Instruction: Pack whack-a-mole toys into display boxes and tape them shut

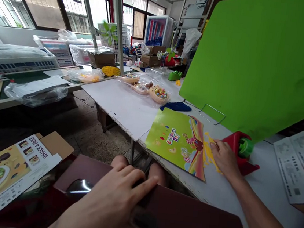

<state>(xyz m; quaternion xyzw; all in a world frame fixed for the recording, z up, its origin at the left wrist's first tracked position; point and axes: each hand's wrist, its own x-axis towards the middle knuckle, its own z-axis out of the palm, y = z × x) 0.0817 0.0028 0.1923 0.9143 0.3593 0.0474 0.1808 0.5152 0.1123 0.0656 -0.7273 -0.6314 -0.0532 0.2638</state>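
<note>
My left hand [120, 195] is closed on a dark brown carton [192, 215] with clear windows, held low over my lap. On the table, my right hand [223, 158] reaches down with bent fingers on thin yellow plastic pieces [207, 150]; its fingertips are partly hidden. Those pieces lie along the right edge of a green printed "Children's Day" sheet [175, 141]. Just beyond my right hand sits a red plastic holder [241, 138] with a green roll [246, 147] in it, like a tape dispenser.
A large green board [258, 64] leans behind the table, near a wire stand [211, 114]. Wrapped toys [158, 93] and a dark blue cloth [176, 106] lie farther back. A printed "Whack a Mole" box [8, 174] is at lower left. White cartons [298, 165] stand right.
</note>
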